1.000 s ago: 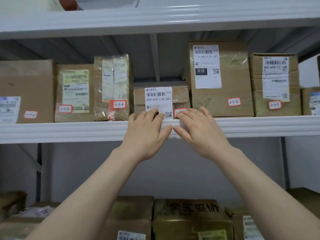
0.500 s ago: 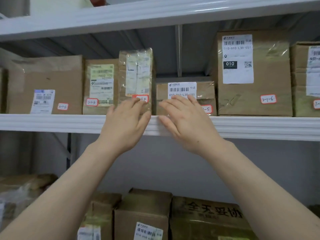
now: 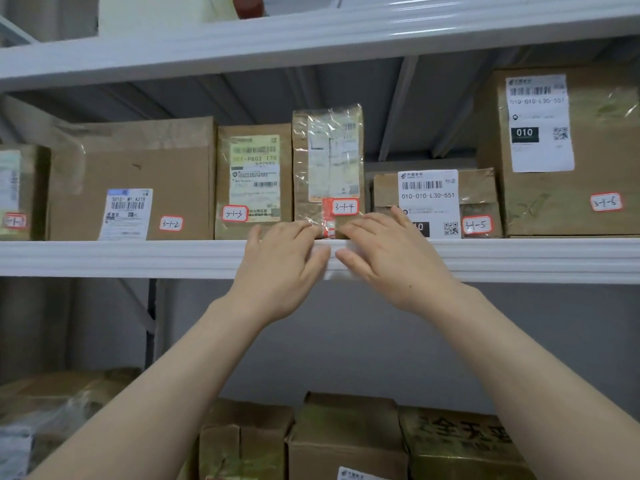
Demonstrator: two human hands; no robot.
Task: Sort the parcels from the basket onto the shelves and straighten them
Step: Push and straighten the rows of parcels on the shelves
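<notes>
3-1-3 box (image 3: 254,181) sitting just beside parcel (image 3: 327,157), at its 9 o'clock. Your left hand (image 3: 282,261): fingers loosely extended, gripping nothing, tips touching parcel's 7 o'clock corner. Parcel standing upright at front lip of shelf (image 3: 138,258), film-wrapped, likely slick. Your right hand (image 3: 393,258): also flat, holding nothing, touching 5 o'clock corner. You're squaring it: be pushing low and evenly toward 12 o'clock, so tall parcel isn't tipping. 3-1-5 box (image 3: 478,195) sitting at 3 o'clock.

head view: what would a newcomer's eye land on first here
Left hand and right hand, side by side, rest their fingers against the foot of the tape-wrapped parcel tagged 3-1-4 on the middle shelf. Beside it, brown boxes carry red-bordered tags, from the 3-1-2 tag at left to the 3-1-6 tag at right.
</notes>
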